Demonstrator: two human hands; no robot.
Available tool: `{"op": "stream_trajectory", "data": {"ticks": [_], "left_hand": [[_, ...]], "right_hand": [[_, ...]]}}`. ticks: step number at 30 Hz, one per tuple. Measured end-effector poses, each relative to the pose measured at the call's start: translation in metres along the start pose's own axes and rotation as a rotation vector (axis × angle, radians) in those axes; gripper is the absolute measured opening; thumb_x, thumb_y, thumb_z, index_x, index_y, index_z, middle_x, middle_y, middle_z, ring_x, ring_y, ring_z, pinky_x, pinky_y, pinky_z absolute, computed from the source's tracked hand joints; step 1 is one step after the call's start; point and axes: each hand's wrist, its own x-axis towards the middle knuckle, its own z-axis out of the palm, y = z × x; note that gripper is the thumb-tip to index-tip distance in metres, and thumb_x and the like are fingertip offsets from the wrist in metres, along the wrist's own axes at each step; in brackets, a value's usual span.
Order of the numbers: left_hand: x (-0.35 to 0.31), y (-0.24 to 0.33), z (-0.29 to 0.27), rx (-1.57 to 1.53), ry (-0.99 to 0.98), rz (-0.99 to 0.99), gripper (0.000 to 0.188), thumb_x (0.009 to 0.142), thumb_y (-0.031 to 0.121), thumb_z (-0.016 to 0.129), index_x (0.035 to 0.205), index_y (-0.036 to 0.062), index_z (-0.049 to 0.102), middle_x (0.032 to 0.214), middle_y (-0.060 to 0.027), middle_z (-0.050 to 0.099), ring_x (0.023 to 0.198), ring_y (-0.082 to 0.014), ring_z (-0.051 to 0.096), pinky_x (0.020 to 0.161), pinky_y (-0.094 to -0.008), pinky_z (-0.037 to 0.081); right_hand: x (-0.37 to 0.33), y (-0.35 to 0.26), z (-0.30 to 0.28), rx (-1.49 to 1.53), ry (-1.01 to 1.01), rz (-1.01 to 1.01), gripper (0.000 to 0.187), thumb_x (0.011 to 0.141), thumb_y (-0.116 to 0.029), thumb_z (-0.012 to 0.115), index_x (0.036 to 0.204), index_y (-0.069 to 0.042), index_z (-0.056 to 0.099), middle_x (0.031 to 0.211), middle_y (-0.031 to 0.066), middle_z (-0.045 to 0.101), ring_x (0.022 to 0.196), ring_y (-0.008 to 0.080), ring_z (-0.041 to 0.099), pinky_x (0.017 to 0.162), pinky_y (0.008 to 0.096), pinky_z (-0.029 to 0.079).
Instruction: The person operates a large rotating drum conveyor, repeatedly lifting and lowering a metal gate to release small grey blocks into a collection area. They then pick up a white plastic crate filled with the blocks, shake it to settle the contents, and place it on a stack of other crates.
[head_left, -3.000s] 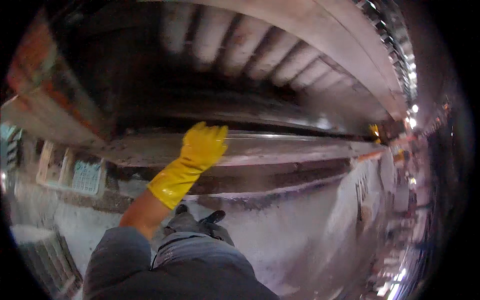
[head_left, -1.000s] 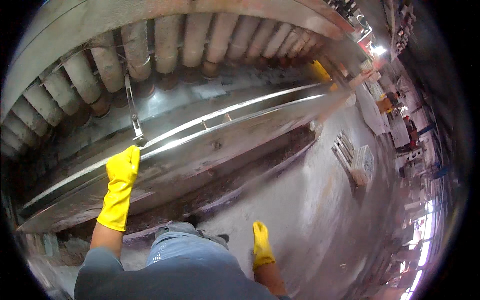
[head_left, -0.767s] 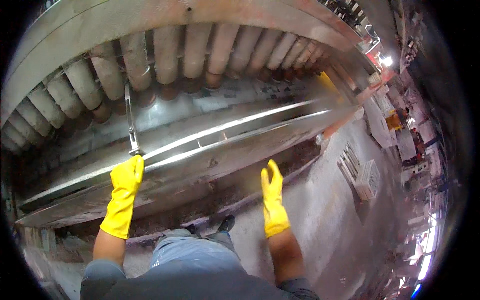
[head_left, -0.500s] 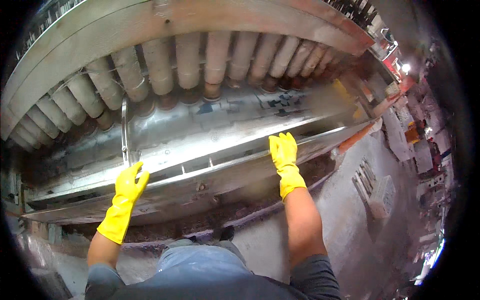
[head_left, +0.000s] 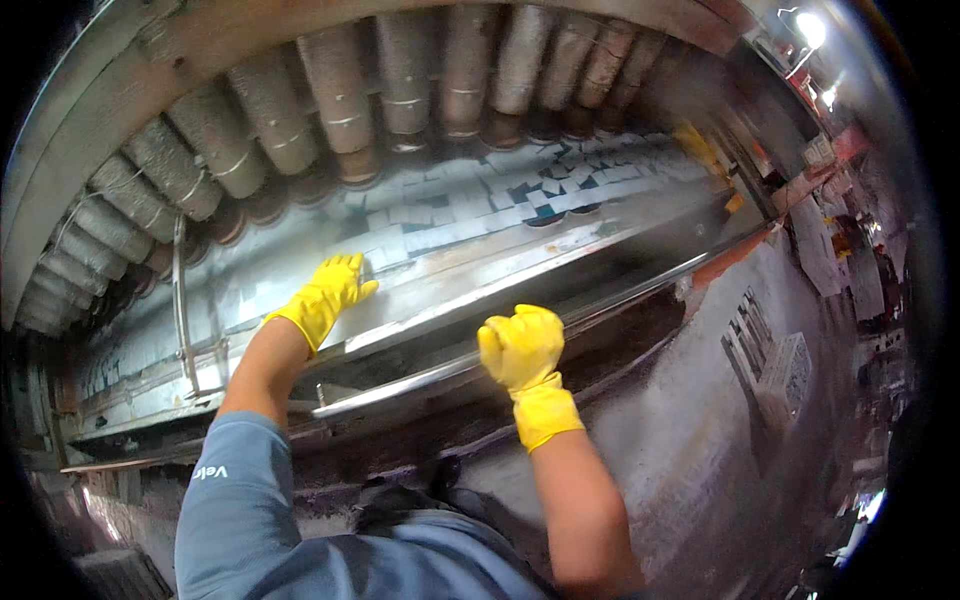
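Note:
My left hand (head_left: 325, 295), in a yellow rubber glove, reaches over the inner metal ledge (head_left: 440, 298) of a long machine. Its fingers are stretched out above the pale, shiny bed (head_left: 260, 255); I cannot tell whether they touch it. My right hand (head_left: 522, 345), gloved alike, is closed in a fist at the front metal rail (head_left: 420, 380). What lies inside the fist, if anything, is hidden. White, tile-like flat pieces (head_left: 440, 205) cover part of the bed, with dark gaps among them at the right.
A row of thick grey cylinders (head_left: 405, 85) hangs above the bed, under a curved beam (head_left: 110, 90). A thin upright metal bar (head_left: 182, 300) stands left of my left hand. A slatted block (head_left: 780, 375) lies on the grey floor (head_left: 640, 440) at right.
My left hand has moved from the front edge inward over the bed, to the right of the upright bar. My right hand has shifted left and nearer to me, now in a fist. The view has shifted.

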Motion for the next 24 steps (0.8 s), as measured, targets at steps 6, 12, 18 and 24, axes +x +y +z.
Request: {"op": "stream_trajectory", "data": {"ticks": [6,12,18,24], "left_hand": [[0.051,0.004,0.039,0.101,0.167,-0.171,0.090,0.090,0.063,0.067,0.155,0.0040,0.045,0.157,-0.0195,0.048,0.146,-0.0401,0.043,0.123,-0.0522,0.029],[0.052,0.022,0.009,0.059,0.046,-0.309,0.091,0.091,0.067,0.065,0.155,0.0049,0.047,0.162,-0.0207,0.045,0.150,-0.0387,0.041,0.123,-0.0524,0.029],[0.054,0.037,-0.019,0.057,-0.113,-0.401,0.079,0.089,0.061,0.070,0.146,0.0070,0.058,0.147,-0.0185,0.061,0.142,-0.0375,0.051,0.122,-0.0496,0.032],[0.071,0.019,0.010,0.144,0.348,-0.115,0.086,0.087,0.050,0.074,0.155,0.0049,0.047,0.161,-0.0209,0.047,0.150,-0.0392,0.042,0.124,-0.0505,0.032]], "right_hand": [[-0.003,0.009,0.002,0.110,-0.087,0.006,0.028,0.088,-0.034,0.073,0.072,-0.013,0.066,0.058,0.0057,0.054,0.058,0.0294,0.059,0.081,0.0451,0.058],[-0.006,0.010,0.009,0.117,-0.006,0.007,0.030,0.089,-0.034,0.073,0.069,-0.014,0.065,0.057,0.0049,0.052,0.057,0.0285,0.057,0.081,0.0436,0.058],[-0.005,0.011,0.011,0.126,-0.008,0.005,0.029,0.090,-0.034,0.074,0.070,-0.014,0.065,0.058,0.0044,0.052,0.058,0.0274,0.058,0.083,0.0433,0.058],[-0.003,0.011,0.005,0.149,0.018,0.029,0.033,0.089,-0.035,0.073,0.066,-0.015,0.062,0.058,0.0052,0.054,0.060,0.0283,0.059,0.084,0.0443,0.058]]}}
